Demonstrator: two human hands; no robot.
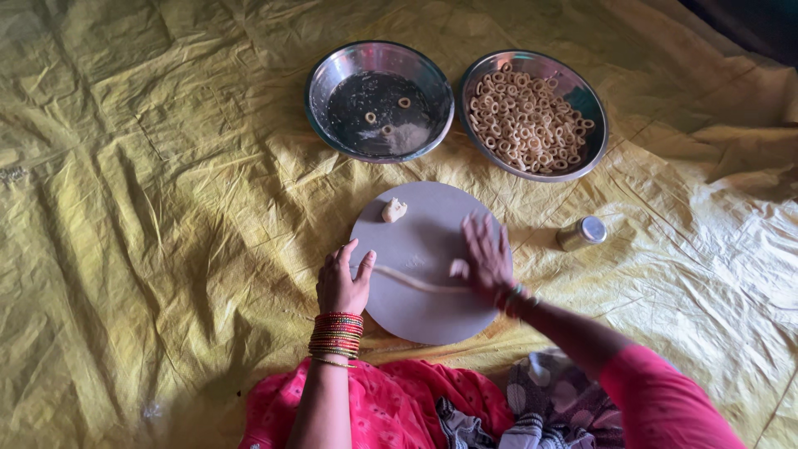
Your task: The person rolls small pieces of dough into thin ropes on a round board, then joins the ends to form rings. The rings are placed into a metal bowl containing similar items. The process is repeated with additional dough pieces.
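Note:
A round grey board [420, 237] lies on a yellow sheet in front of me. Across its near half stretches a thin rope of pale dough [411, 282]. My left hand [341, 283], wrist stacked with red and gold bangles, rests at the board's left edge with the fingertips on the rope's left end. My right hand [485, 258] lies flat, fingers spread, over the rope's right end. A small lump of dough [394, 210] sits at the far side of the board.
Two steel bowls stand beyond the board: the left bowl [332, 83] holds three dough rings, the right bowl [586, 104] is full of several rings. A small steel container [581, 234] lies on the crumpled yellow sheet [150, 208] right of the board.

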